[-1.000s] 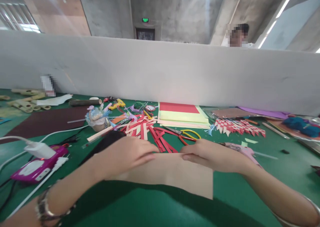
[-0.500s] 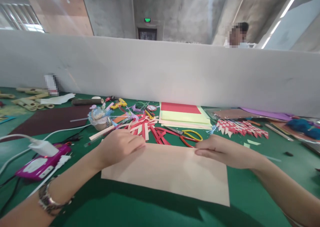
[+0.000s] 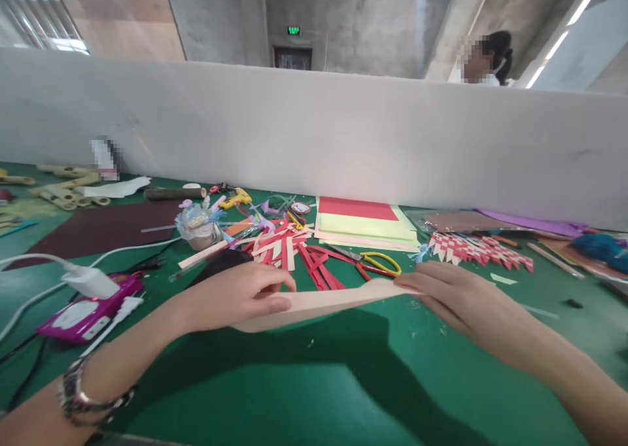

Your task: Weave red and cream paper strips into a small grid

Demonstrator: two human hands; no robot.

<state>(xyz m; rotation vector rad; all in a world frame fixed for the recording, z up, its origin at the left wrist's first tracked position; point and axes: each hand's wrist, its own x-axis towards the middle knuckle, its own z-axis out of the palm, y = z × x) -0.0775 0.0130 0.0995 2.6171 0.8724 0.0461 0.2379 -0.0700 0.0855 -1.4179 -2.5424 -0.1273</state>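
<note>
A pale peach sheet of paper (image 3: 324, 302) is stretched between my two hands above the green table, seen almost edge-on. My left hand (image 3: 240, 295) pinches its left end between thumb and fingers. At the right end, my right hand (image 3: 441, 295) grips the paper, the thumb hidden behind the fingers. Just beyond the sheet lie scissors (image 3: 377, 263) with yellow and red handles. Red and peach paper strips (image 3: 289, 246) are heaped beside them.
A stack of coloured paper (image 3: 367, 227) lies in front of the white partition (image 3: 294, 132). A purple power strip (image 3: 93, 308) with cables is at left. Woven red-and-white paper pieces (image 3: 481, 250) lie at right, a yellow glue gun (image 3: 235, 199) further back. Another person is behind the partition.
The paper has turned from showing its broad face to nearly edge-on. My right hand has shifted slightly right; both hands still hold the sheet. The person behind has turned their head.
</note>
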